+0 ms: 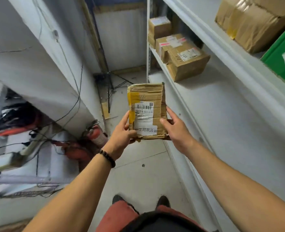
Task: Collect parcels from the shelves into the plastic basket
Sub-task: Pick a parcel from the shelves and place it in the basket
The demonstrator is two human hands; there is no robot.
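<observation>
Gripping parcel [146, 111] w/ both hands, out in front, above floor [138, 178], just L of shelves [222, 114], not touching them. L hand [123, 134] curled round lower-L edge: thumb on front face beside tape [132, 99] (yellow), fingers behind, hidden. R hand [176, 129] at lower-R corner: thumb flat on front near label [145, 118], index laid up along R edge, other fingers tucked behind. Both hands clamped on cardboard, none spread free.

Parcel: flat brown box, creased, upright, long side vertical. Label facing camera, barcode at top, printed strip at bottom.

Bracelet [107, 158] (dark beads) on L wrist.

R side: cartons [185, 64], three, packed together at far end of mid shelf, labels up. Upper shelf: big box [252, 22], taped, w/ green box [282, 59] just beside; touching or not, cannot tell.

L side: extinguisher [97, 134] (red) on floor at foot of white column, cables [38, 139] tangled beside it. Tripod [110, 77] by far wall.
</observation>
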